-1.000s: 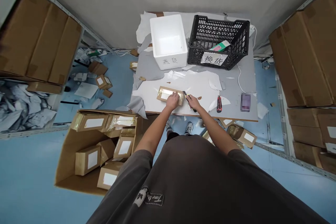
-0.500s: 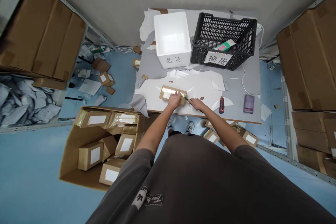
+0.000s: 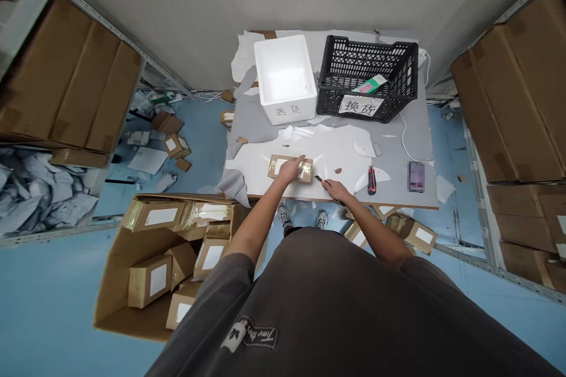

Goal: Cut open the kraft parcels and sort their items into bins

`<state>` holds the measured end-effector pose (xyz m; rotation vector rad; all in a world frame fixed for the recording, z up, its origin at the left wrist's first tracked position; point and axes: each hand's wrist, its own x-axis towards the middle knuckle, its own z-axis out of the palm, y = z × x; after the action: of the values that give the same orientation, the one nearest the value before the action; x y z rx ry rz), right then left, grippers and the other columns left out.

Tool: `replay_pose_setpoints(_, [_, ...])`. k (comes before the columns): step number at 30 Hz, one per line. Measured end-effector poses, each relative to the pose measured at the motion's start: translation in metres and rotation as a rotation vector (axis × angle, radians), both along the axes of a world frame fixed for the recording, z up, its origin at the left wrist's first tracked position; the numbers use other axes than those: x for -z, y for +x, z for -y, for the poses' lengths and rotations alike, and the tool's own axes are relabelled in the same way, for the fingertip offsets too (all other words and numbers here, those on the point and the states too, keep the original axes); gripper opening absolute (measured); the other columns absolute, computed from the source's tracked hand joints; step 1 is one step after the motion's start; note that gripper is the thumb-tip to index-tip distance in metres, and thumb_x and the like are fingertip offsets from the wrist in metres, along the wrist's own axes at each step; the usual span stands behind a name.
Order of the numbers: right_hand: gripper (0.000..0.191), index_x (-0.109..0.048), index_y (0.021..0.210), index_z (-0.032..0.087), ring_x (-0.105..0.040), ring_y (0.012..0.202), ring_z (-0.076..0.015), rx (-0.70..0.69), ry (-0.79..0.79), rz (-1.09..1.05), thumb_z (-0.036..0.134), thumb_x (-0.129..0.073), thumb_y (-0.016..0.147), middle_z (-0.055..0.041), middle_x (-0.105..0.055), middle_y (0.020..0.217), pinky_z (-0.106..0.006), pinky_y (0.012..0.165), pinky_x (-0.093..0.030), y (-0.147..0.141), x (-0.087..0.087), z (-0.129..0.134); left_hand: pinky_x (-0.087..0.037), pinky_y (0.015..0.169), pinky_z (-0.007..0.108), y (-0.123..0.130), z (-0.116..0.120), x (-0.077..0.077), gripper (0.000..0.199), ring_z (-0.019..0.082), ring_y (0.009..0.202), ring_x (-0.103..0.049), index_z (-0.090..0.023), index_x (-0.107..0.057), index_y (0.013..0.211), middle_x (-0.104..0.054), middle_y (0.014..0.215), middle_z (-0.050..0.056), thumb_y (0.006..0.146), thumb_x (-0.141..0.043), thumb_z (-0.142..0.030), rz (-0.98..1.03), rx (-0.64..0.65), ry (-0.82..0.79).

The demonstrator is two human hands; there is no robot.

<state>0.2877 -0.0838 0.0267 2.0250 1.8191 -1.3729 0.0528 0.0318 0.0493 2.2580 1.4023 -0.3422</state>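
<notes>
A small taped cardboard box with a white label lies on the white paper near the table's front edge. My left hand is closed over its middle, covering part of the label. Just right of the box, my right hand is wrapped round a utility knife with a yellow-and-black handle. The knife points toward the box, with a small gap between them. A second knife-like tool, red and black, rests farther right on the table.
At the back of the table stand a white foam box and a black plastic crate holding a green-and-pink package. A blurred purple item lies at right. A large carton of smaller boxes stands left, below table height.
My right hand has drawn the knife back from the box's right end. The box has turned to lie straighter, and my left hand sits more over its middle.
</notes>
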Motion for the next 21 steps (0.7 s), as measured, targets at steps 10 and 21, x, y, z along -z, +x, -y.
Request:
replay_pose_setpoints(10, [0.041, -0.072, 0.137, 0.029, -0.070, 0.125, -0.0274, 0.062, 0.101, -0.003, 0.052, -0.047, 0.115, -0.0055, -0.077, 0.139, -0.030, 0.095, -0.052, 0.010, -0.005, -0.020, -0.045, 0.119, 0.052, 0.022, -0.011, 0.010, 0.069, 0.038, 0.141, -0.055, -0.024, -0.061, 0.148, -0.064, 0.151, 0.015, 0.083, -0.084, -0.025, -0.097, 0.048, -0.024])
replay_pose_setpoints(21, [0.046, -0.073, 0.143, 0.029, -0.060, 0.135, -0.0335, -0.079, 0.147, 0.120, 0.058, -0.055, 0.112, -0.0114, -0.075, 0.135, -0.037, 0.101, -0.049, 0.014, -0.006, -0.033, -0.046, 0.119, 0.052, 0.024, -0.002, 0.038, 0.055, 0.040, 0.145, -0.055, -0.005, -0.057, 0.150, -0.064, 0.146, 0.029, 0.095, -0.057, -0.010, 0.003, 0.175, 0.100])
